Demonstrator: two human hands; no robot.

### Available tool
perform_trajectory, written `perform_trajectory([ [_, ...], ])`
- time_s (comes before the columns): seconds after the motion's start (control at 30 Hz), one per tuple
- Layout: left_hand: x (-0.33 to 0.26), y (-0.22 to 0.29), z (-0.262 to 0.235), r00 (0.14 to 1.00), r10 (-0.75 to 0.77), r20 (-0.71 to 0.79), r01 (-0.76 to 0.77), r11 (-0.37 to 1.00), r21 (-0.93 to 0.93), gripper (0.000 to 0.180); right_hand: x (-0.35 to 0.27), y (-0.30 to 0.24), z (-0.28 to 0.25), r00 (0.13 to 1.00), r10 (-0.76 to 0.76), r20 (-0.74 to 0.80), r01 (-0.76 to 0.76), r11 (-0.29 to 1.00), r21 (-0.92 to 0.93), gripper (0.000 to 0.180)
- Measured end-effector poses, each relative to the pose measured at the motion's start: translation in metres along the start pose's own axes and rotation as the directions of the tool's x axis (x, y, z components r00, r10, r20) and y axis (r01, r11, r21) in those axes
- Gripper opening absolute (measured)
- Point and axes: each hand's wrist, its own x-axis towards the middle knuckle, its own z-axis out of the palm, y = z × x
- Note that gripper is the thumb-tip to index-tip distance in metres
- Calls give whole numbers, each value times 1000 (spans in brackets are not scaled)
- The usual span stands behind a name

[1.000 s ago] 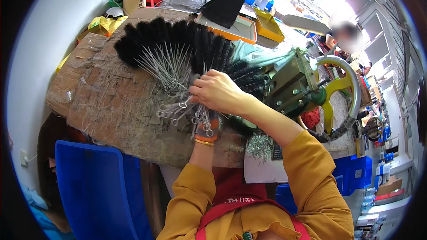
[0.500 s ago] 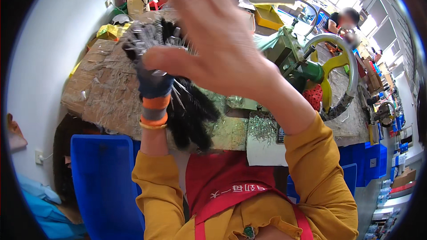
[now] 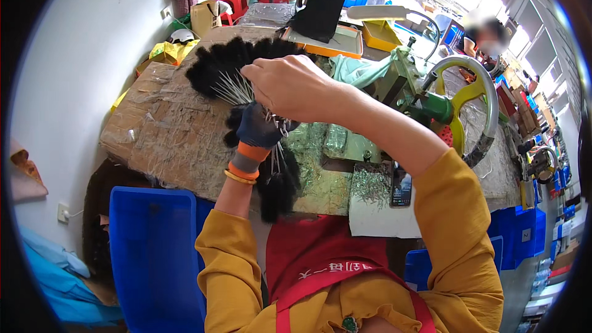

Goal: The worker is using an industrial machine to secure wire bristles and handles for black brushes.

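My left hand (image 3: 258, 131), in a dark glove with an orange cuff, is shut on a bunch of wire-stemmed brushes with black tufts (image 3: 229, 61). The tufts fan out above the hand, and a few more black tufts (image 3: 277, 186) hang below it. My bare right hand (image 3: 295, 86) reaches across from the right, lies over the top of the bunch and pinches the thin metal stems (image 3: 233, 91) with its fingertips. Both hands hover over the work table (image 3: 161, 132), which is covered in brown card under clear film.
A green machine (image 3: 425, 102) with a yellow-green handwheel (image 3: 472, 95) stands to the right. A heap of loose wires (image 3: 370, 185) and a phone (image 3: 401, 189) lie near the front edge. A blue crate (image 3: 151, 240) sits lower left. Another person (image 3: 487, 37) works at the back right.
My right hand rose off the fanned brushes toward the camera, then came back down onto the stems. The left hand lifted the bunch off the table.
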Motion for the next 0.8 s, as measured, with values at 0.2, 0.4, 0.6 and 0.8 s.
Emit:
perform_trajectory([
  [0.2,2,-6,9,987,76,143,-45,977,-208,31,-19,4,-3,741,-232,-630,182,973,-144,35],
  [0.4,7,27,2,928,365,-80,-335,908,253,33,-20,-53,-19,940,-207,-270,100,927,-362,43],
  [0.6,15,66,-109,826,549,126,-512,638,575,39,-73,-32,-20,802,-219,-556,273,962,14,38],
  [0.8,-66,-22,-274,785,-427,450,-418,173,892,13,-147,-26,67,971,221,-93,-138,833,535,23],
])
